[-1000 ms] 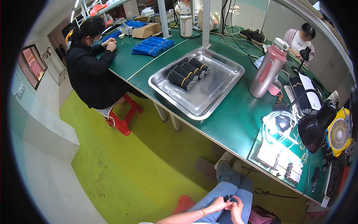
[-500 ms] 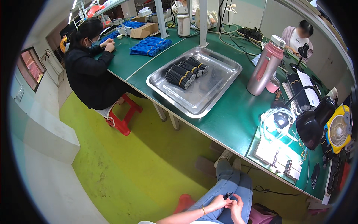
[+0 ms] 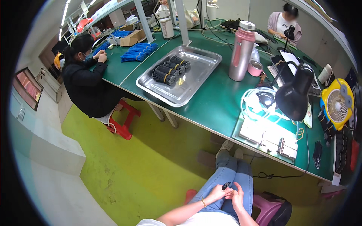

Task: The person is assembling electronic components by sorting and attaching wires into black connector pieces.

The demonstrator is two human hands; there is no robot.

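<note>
Above my lap, my left hand [image 3: 218,193] is closed around a small bundle of short black pieces [image 3: 226,185], whose dark end sticks out past the fingers. What the pieces are is too small to tell. My right hand [image 3: 237,196] is beside it, fingertips at the left hand's fingers. Its index finger stands stretched out, apart from the thumb, and I see nothing held in it. On the green table, a steel tray [image 3: 198,83] carries several bundles of black wires [image 3: 169,71] tied with yellow bands.
Right of the tray stand a pink bottle [image 3: 241,54], a black desk lamp [image 3: 296,94], a lit metal fixture [image 3: 267,133] and a yellow fan [image 3: 336,103]. Blue wire bundles [image 3: 138,52] lie near a seated co-worker [image 3: 86,83] at left. Another person [image 3: 284,24] sits across.
The view has shifted, so the table things sit further left and higher. My right index finger has lifted away from the left hand; the black bundle stays in my left hand.
</note>
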